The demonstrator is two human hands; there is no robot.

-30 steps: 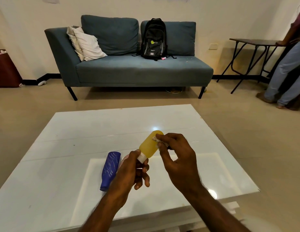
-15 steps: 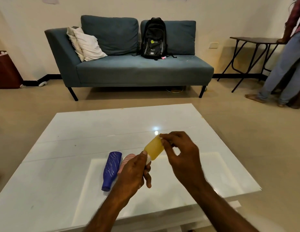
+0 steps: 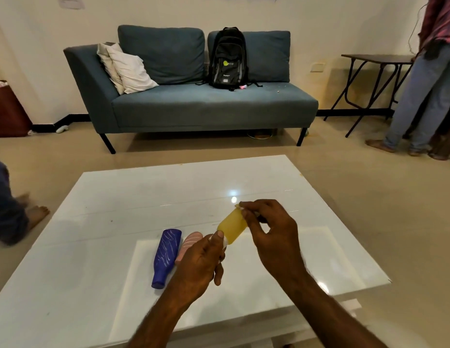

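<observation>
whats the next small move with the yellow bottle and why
Probably peel the small pale tab off the far end of the yellow bottle with the right hand. Its fingertips pinch there, and the left hand grips the white neck end, bracing the bottle above the table. What the tab is, I cannot tell.

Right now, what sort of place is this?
Probably a living room or lounge: a teal sofa with a backpack on it, a low white coffee table in front.
</observation>
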